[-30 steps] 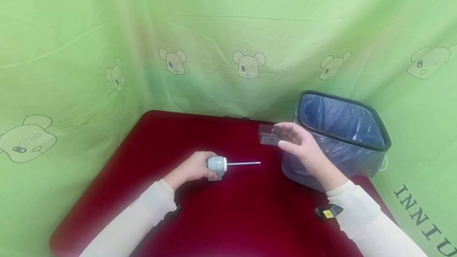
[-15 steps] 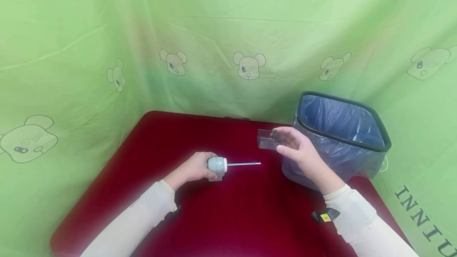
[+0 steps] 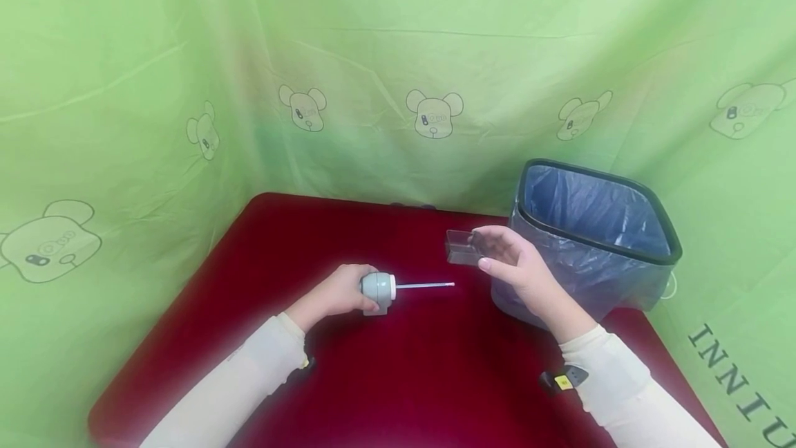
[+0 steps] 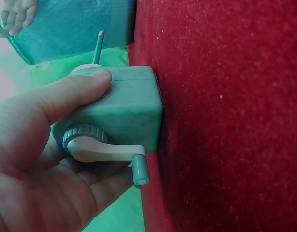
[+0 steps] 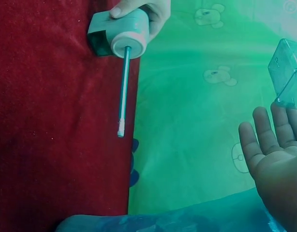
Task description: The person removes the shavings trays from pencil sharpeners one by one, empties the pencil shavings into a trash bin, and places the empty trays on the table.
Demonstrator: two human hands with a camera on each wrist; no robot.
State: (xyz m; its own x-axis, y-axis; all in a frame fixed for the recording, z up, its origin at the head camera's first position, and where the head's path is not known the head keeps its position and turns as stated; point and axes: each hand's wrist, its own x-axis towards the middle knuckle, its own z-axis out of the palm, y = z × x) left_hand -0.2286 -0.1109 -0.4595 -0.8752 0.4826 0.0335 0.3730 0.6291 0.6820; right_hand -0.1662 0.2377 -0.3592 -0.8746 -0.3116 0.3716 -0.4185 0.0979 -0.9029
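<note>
My left hand grips a grey-green hand-crank pencil sharpener low over the table, its thumb across the body. The crank handle faces the left wrist camera. A pencil sticks out of the sharpener's white front ring and points right. In the right wrist view a dark opening shows in the sharpener's lower part. My right hand holds a clear plastic drawer at its fingertips, to the right of and beyond the pencil's end. The thumb is hidden in the right wrist view.
A bin with a black rim and a bluish plastic liner stands at the right, close behind my right hand. The table has a red cloth cover. Green printed curtains enclose the back and sides.
My right hand has come down and slightly left with the clear drawer, nearer to me. The left hand, sharpener and pencil have stayed in place.
</note>
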